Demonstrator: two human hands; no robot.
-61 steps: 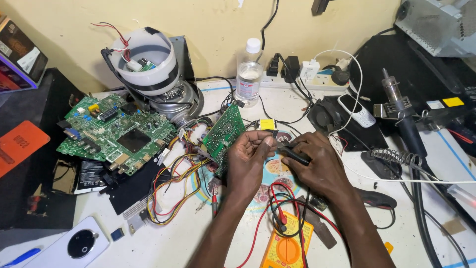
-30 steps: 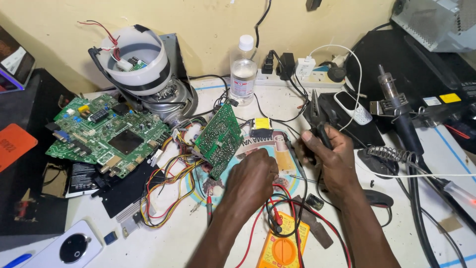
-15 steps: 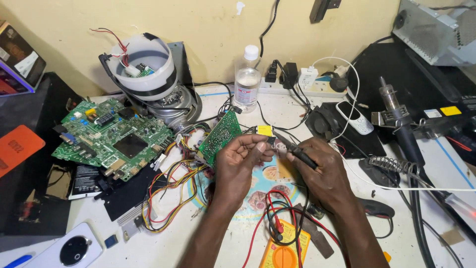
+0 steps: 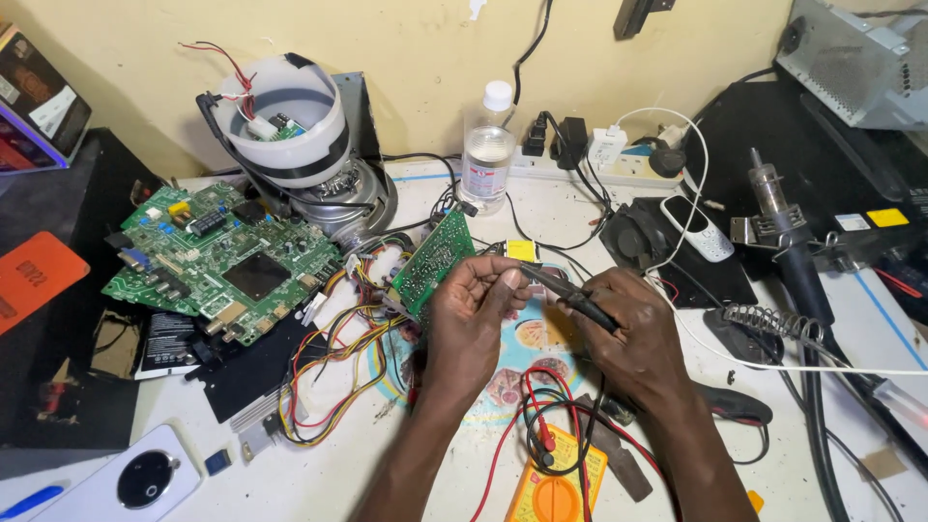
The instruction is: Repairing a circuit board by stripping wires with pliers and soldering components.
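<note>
My left hand (image 4: 470, 311) pinches the edge of a small green circuit board (image 4: 432, 262), holding it tilted up with coloured wires trailing from it. My right hand (image 4: 633, 333) grips a black multimeter probe (image 4: 570, 295), its tip pointing left toward the fingers of my left hand. Red and black probe leads (image 4: 541, 425) loop down to a yellow multimeter (image 4: 556, 488) near the table's front edge.
A large green circuit board (image 4: 217, 259) lies at the left. Behind it stands a white round device (image 4: 282, 121) with a metal base. A clear bottle (image 4: 486, 145), a power strip (image 4: 619, 159), a white handset (image 4: 701, 227) and a soldering iron stand (image 4: 778, 232) sit farther back and right.
My right hand went out to the right, then came back to the middle with the black probe. The probe tip has moved closer to my left hand's fingers at the small board.
</note>
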